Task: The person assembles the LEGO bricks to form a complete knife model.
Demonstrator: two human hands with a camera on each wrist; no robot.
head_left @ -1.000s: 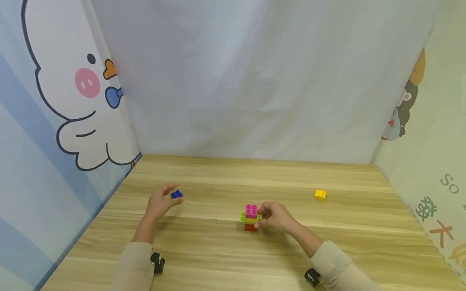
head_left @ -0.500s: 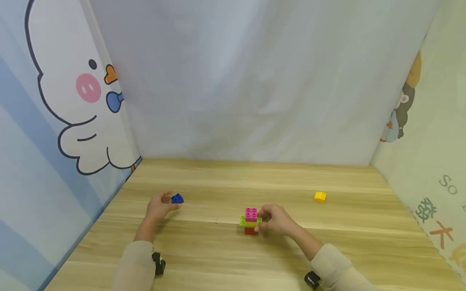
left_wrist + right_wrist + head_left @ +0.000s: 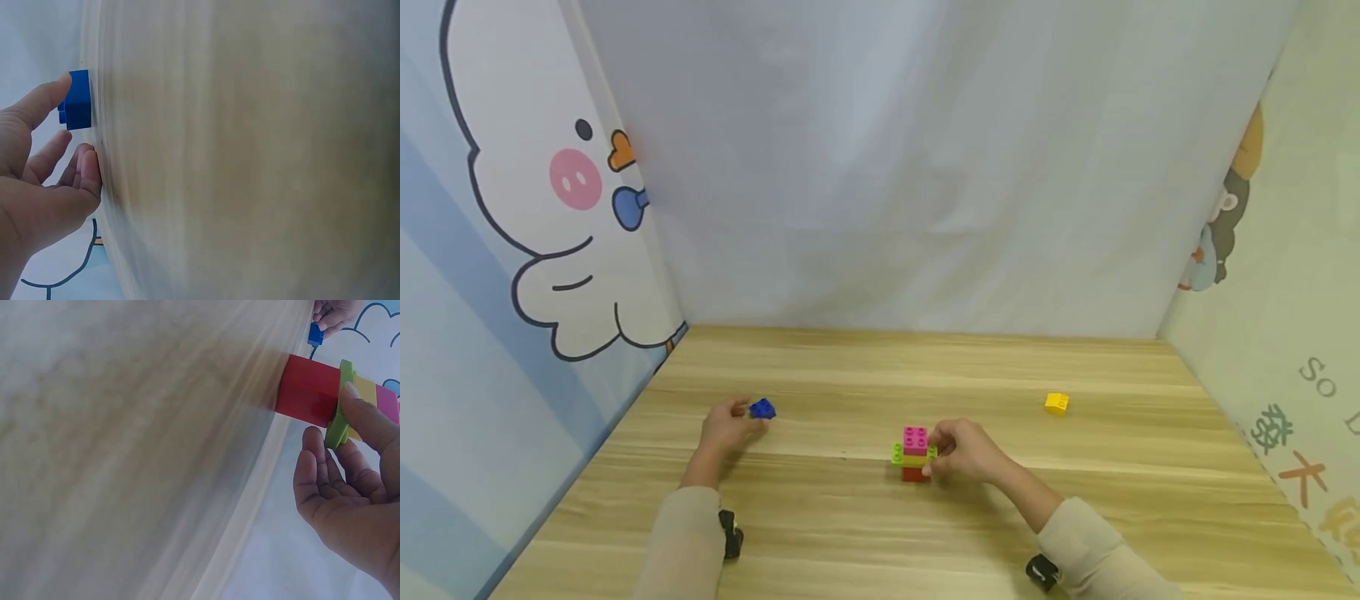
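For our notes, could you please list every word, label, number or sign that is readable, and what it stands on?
"SO", on the right-hand wall
"發", on the same wall
"大", on the same wall
Cut off, unreadable: one letter, one orange character
None legible on the blue brick or brick stack

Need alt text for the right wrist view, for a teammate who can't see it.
The right hand pinches the lime-green plate in a stack of toy bricks: red brick nearest the wooden table, then that plate, yellow brick, pink brick. Beyond, the left hand is beside a blue brick.
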